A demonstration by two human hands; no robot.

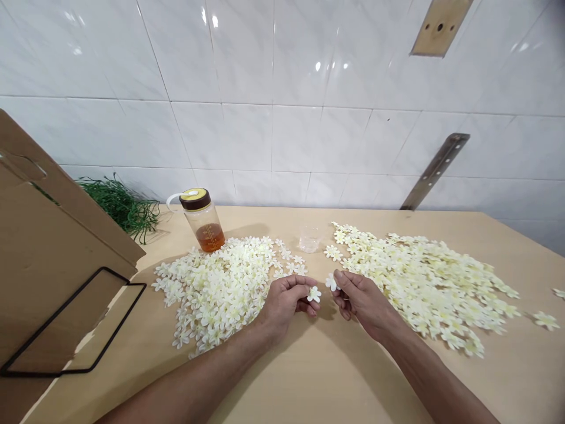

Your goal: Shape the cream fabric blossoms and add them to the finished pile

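Note:
My left hand (289, 300) pinches a small cream fabric flower (313, 294) between thumb and fingers, just above the table. My right hand (359, 297) pinches a second small flower (331, 282) at its fingertips, a few centimetres right of the first. The two hands face each other over the bare wood between two heaps. A dense pile of cream flowers (216, 285) lies to the left, touching my left wrist. A wider, flatter spread of flowers (424, 282) lies to the right.
A clear bottle with amber liquid and a brown-yellow lid (203, 219) stands behind the left pile. A small clear cup (309, 239) sits between the heaps. A cardboard box (48, 259) with a black wire frame (73, 321) stands at left, green plastic stems (121, 206) behind it. The tiled wall (282, 88) backs the wooden table (326, 371).

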